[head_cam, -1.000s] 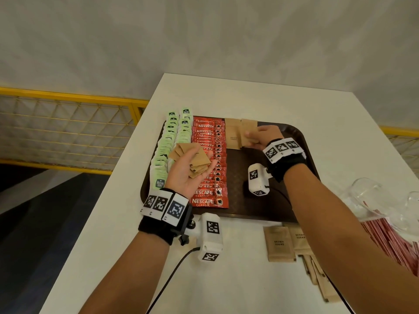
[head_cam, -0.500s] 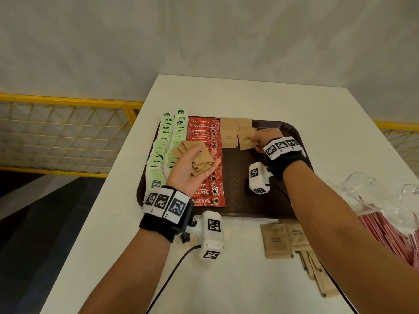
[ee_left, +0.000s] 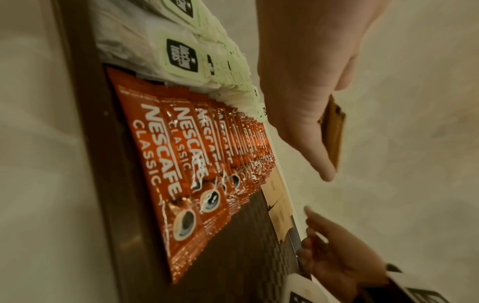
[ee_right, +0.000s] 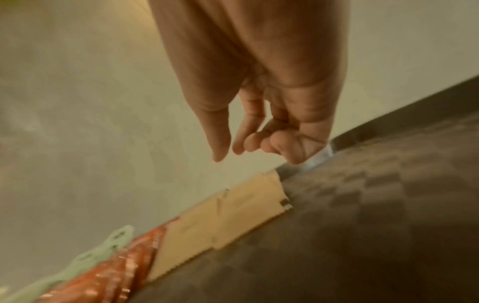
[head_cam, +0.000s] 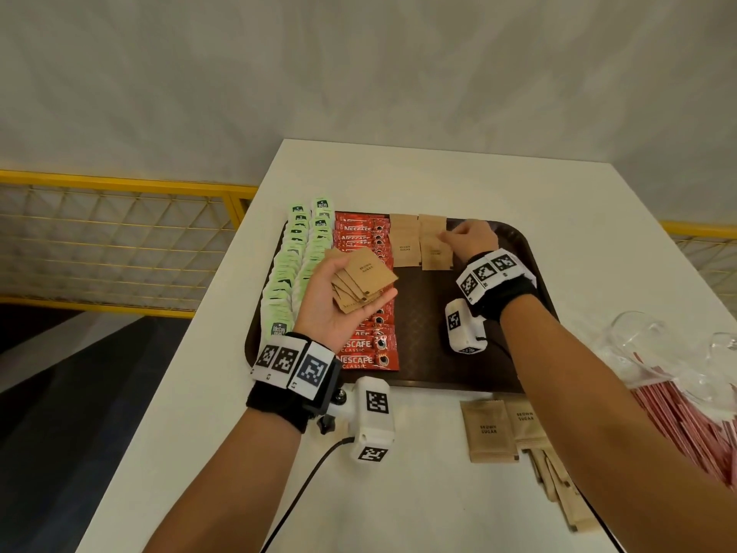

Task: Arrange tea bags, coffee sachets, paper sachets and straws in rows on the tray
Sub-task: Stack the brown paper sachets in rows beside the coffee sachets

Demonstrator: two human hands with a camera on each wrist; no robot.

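Observation:
On the brown tray [head_cam: 458,365] lie two rows of green tea bags [head_cam: 287,281], a row of red coffee sachets [head_cam: 367,353] and two short columns of brown sugar sachets [head_cam: 434,249] at the far end. My left hand [head_cam: 331,313] is held palm up over the coffee row and grips a fanned stack of brown sachets [head_cam: 365,281], whose edge shows under the thumb [ee_left: 334,131]. My right hand [head_cam: 472,237] hovers just right of the second brown column. In the right wrist view its fingers [ee_right: 246,133] hang loosely curled above the sachets [ee_right: 233,211], holding nothing.
More brown sachets [head_cam: 488,429] lie loose on the white table [head_cam: 399,177] in front of the tray. Red-wrapped sticks [head_cam: 686,413] sit under clear plastic [head_cam: 638,337] at the right. A yellow railing [head_cam: 119,185] runs past the table's left edge.
My right hand laid a brown sachet on the second column and let go of it. The left hand kept its stack and barely moved.

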